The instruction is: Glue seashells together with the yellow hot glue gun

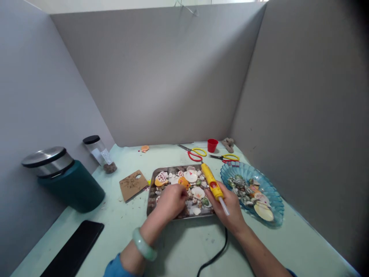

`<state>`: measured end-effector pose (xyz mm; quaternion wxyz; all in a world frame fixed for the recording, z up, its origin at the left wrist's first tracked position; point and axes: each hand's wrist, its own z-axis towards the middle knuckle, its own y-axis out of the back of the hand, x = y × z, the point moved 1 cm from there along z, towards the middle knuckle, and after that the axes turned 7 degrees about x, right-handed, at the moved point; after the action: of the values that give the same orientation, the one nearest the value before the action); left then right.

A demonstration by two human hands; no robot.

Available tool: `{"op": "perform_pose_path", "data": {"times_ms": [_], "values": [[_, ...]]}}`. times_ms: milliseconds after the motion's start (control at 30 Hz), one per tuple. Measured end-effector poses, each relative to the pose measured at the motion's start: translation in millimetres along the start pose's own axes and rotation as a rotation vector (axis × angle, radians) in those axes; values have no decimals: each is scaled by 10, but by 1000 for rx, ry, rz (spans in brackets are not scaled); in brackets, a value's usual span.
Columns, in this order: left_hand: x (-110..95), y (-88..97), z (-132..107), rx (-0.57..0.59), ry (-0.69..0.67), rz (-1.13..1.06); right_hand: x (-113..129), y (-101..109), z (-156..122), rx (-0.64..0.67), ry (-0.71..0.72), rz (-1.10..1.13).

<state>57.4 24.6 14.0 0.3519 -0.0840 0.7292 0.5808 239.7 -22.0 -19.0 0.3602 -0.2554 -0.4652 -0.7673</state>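
My right hand [230, 207] grips a yellow glue gun [211, 181] with a clear glue stick sticking out of its back; its nozzle points away from me over the metal tray [152, 191]. The tray holds several seashells in white, orange and green. My left hand [171, 200], with a pale green bangle on the wrist, rests in the tray with fingers curled beside an orange shell [183, 181]; what the fingers pinch, if anything, is hidden. The gun's black cord [215, 256] runs back toward me.
A blue glass dish [273, 192] of shells stands at the right. Two scissors [196, 153] and a red cup [212, 145] lie behind the tray. At left are a brown board [133, 184], a clear jar [99, 152], a teal steel-lidded container [66, 179] and a black phone [75, 250]. Grey partitions enclose the table.
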Motion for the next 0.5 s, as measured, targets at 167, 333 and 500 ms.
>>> {"op": "perform_pose_path", "data": {"times_ms": [167,333,500], "values": [[249,131,-139,-28,119,-690,-15,3,35,125,0,-42],[357,149,-249,-30,171,-1298,123,97,126,444,11,-294],[407,150,-261,-68,141,-1464,324,185,209,623,-6,-599]]}}
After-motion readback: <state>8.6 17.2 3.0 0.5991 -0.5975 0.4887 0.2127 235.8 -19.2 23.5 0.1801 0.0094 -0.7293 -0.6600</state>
